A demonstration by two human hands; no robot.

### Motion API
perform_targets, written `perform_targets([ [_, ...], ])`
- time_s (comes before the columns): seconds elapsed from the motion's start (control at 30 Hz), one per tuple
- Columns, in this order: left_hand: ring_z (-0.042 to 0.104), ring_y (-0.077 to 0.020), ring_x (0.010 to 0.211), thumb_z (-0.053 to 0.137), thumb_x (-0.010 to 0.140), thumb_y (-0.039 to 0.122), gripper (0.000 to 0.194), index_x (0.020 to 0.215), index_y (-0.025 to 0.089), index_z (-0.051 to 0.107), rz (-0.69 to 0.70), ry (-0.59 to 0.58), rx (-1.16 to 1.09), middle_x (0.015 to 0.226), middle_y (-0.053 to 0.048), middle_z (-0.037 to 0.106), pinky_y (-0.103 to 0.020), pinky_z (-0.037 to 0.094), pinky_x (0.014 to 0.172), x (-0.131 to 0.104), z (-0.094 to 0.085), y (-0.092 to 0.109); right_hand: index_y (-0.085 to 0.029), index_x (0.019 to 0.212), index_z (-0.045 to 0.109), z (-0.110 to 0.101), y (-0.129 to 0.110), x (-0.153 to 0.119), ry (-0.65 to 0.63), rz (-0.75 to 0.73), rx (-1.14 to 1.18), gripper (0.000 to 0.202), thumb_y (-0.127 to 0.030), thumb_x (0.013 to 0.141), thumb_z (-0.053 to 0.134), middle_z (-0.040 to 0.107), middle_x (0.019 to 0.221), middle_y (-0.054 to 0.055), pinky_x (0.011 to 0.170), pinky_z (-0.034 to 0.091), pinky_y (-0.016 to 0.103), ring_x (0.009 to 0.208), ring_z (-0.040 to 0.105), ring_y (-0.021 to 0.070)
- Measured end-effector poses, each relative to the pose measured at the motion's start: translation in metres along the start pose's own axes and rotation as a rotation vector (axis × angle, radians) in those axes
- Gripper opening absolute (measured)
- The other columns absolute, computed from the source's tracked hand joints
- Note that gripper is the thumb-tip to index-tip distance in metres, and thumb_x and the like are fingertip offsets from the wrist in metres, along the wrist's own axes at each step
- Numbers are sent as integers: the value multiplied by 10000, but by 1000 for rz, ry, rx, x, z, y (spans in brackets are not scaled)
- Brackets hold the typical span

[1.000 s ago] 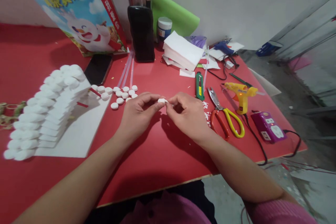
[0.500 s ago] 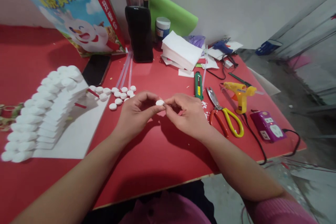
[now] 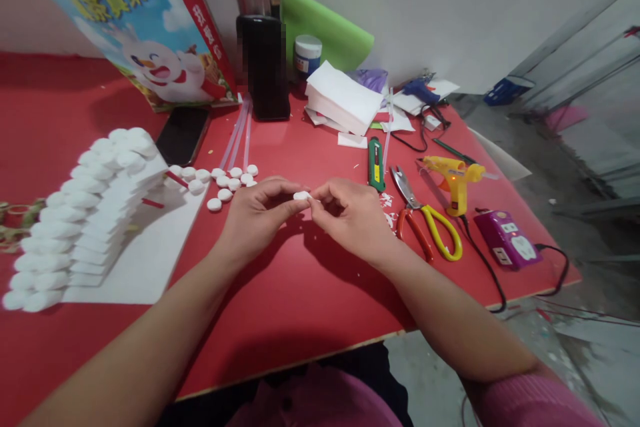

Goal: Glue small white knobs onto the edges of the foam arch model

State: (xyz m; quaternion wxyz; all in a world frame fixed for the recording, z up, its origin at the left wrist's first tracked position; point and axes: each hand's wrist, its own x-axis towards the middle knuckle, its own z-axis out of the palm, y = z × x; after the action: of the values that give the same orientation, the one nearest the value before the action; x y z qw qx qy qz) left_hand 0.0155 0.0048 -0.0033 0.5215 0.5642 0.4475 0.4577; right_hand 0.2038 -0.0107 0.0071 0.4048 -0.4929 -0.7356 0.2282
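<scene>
Between my two hands, above the red tabletop, is a small round white disc [image 3: 301, 195]. My left hand [image 3: 260, 217] pinches it between thumb and forefinger. From the other side, the closed fingertips of my right hand [image 3: 350, 217] meet its right edge; a small white bit shows at them, too small to name. Several similar white discs [image 3: 234, 183] lie loose beyond my left hand, some partly hidden by it. Farther left, a stepped white structure [image 3: 95, 193] carries rows of such discs and stands on a white board [image 3: 145, 273].
Right of my hands lie a green utility knife [image 3: 376, 163], pliers [image 3: 425, 213] with red and yellow handles, a yellow glue gun [image 3: 454, 180] and a purple power socket box [image 3: 509, 240]. Behind are a phone [image 3: 184, 135], glue sticks [image 3: 239, 133], stacked white paper [image 3: 345, 97] and a printed box [image 3: 165, 33].
My right fingertips have shifted slightly on the disc's edge, and the disc looks tilted differently. The whole view has moved a little. Other things lie where they were.
</scene>
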Motion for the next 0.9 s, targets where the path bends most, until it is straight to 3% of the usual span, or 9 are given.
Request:
perform_targets([
  [0.37, 692, -177, 716, 962, 661, 287, 249, 746, 197, 745, 14, -14, -5, 759, -14, 740, -297, 564, 689, 1, -2, 3, -183, 900, 720, -14, -1, 3, -210, -48, 88, 145, -179, 1015, 633, 758, 727, -2, 666, 471, 253, 654, 681, 125],
  [0.53, 679, -165, 692, 929, 661, 218, 226, 731, 201, 715, 52, -16, 64, 734, -3, 734, -276, 547, 653, -1, -1, 3, -174, 911, 725, -18, 0, 6, -306, 36, 267, 136, -171, 1019, 641, 752, 667, -27, 658, 505, 233, 611, 719, 116],
  [0.67, 686, -170, 680, 929, 678, 243, 230, 768, 194, 723, 45, 14, 47, 733, -5, 741, -278, 536, 641, -3, -1, 3, -180, 923, 728, -11, 1, 4, -271, 143, 362, 115, -219, 1009, 662, 748, 669, -26, 645, 539, 245, 602, 736, 131],
  [0.9, 699, -191, 851, 812, 877, 283, 115, 969, 215, 830, 158, -24, 138, 909, -40, 781, -310, 537, 822, -2, -1, 3, -180, 966, 747, -3, 3, 3, -147, 186, 377, 138, -311, 990, 712, 748, 669, -13, 612, 562, 251, 576, 730, 136],
])
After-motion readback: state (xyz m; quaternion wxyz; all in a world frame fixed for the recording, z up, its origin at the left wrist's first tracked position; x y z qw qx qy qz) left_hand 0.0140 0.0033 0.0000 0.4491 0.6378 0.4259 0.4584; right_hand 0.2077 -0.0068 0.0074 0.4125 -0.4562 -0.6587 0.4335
